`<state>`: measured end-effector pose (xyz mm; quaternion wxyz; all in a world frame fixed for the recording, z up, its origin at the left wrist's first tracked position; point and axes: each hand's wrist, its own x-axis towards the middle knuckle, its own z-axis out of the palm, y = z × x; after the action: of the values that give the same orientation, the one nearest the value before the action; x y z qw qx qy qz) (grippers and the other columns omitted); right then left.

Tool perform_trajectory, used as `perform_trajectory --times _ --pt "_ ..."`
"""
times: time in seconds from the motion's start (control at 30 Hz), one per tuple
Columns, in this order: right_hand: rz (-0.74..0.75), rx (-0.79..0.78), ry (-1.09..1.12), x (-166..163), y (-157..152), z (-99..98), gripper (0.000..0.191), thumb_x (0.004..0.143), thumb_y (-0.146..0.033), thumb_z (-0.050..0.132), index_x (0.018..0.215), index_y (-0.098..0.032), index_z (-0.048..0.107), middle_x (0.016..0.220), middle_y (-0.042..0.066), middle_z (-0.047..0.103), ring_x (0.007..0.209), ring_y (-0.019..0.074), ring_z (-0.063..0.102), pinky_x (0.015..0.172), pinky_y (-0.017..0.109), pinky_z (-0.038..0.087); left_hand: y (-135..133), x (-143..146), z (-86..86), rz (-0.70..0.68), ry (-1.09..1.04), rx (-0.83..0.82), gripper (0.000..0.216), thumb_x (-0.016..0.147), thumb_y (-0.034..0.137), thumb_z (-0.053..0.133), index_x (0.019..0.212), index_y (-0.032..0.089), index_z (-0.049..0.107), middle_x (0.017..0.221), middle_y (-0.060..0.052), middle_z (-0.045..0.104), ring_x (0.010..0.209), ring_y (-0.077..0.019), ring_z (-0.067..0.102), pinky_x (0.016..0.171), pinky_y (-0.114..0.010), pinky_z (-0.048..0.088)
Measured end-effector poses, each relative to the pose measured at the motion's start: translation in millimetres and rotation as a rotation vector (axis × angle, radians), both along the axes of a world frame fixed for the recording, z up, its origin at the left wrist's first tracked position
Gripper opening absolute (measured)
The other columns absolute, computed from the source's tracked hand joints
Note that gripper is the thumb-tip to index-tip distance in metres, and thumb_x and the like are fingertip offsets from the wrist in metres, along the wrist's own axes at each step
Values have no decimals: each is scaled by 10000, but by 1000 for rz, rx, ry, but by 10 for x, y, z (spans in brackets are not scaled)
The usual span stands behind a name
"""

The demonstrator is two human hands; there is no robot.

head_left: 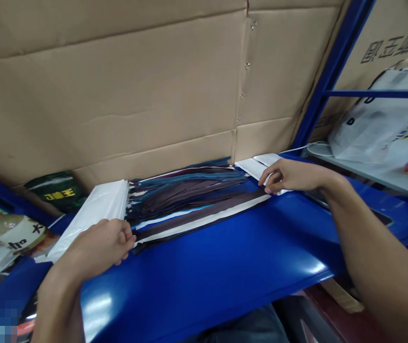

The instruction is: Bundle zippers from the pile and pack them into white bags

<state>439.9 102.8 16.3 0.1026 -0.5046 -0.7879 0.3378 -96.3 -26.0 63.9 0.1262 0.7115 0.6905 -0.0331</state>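
A long cream fabric strip [204, 218] stretches across the blue surface [204, 276], close to the near side of a row of similar strips. My left hand [100, 245] is closed, with its fingertips at the strip's left end. At its right end, the thumb and fingers of my right hand [290, 175] pinch together. Just behind it lies a dark brown strip [197, 216], and a black one shows along its near edge. Farther back are several loose strips [178, 190] in brown, teal, blue and white, lying side by side.
White flat packets lie left [96, 205] and right [252, 166] of the strips. Cardboard [136, 95] walls off the back. A labelled bottle [18, 233] and a dark green bag [57, 190] are at left. Blue frame posts [329, 71] and a white bag [375, 119] stand at right.
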Motion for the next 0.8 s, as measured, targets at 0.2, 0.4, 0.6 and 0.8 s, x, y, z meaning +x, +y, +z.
perform_trajectory --times 0.2,0.4,0.6,0.8 --pt "10 41 -53 -25 42 -39 373 782 -330 715 1124 -192 771 882 41 826 817 246 768 677 307 543 11 114 -18 30 65 -38 319 900 472 577 759 216 704 648 -9 751 531 -193 701 553 -302 438" --pt "-44 45 -108 -73 81 -107 394 733 -336 748 1106 -215 777 851 33 821 770 244 745 642 305 506 18 170 -88 0 86 -54 289 897 436 561 736 228 679 648 18 747 523 -174 697 570 -290 450" --pt "-30 174 -277 -147 20 -26 420 752 -520 798 1050 -225 793 813 36 780 721 234 702 612 306 432 13 231 -29 -32 165 2 428 968 554 519 717 234 651 655 -9 731 586 -207 697 596 -307 417" --pt "-42 550 -243 -636 -157 33 492 953 -635 630 1124 -198 778 889 84 763 784 238 686 705 337 451 45 642 -162 -186 144 460 360 1086 465 404 1123 256 695 1033 -57 777 948 -273 733 794 -365 519"
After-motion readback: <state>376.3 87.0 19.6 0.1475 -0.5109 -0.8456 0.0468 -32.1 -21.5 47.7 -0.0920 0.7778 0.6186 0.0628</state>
